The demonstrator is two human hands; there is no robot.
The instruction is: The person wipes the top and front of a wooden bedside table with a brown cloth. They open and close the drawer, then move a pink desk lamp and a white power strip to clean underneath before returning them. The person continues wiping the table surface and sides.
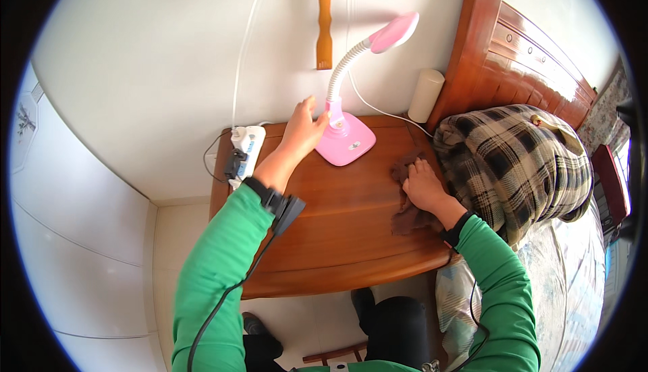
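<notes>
A pink desk lamp [347, 139] with a white ribbed gooseneck stands at the back of a brown wooden nightstand [324, 220]. My left hand [305, 125] is at the left side of the lamp's stem, fingers apart; whether it grips or only touches the stem I cannot tell. On the right part of the nightstand top, my right hand [424, 184] presses on a crumpled dark brown cloth [412, 220], its fingers bent over the upper part. Both wrists wear black bands, and a cable runs from each.
A white power strip [251, 151] with plugs lies at the nightstand's left edge. A cream cylinder [426, 96] stands at the back right, beside a wooden headboard [476, 53]. A folded plaid blanket [511, 164] borders the right side. A wooden back scratcher [324, 22] hangs on the wall.
</notes>
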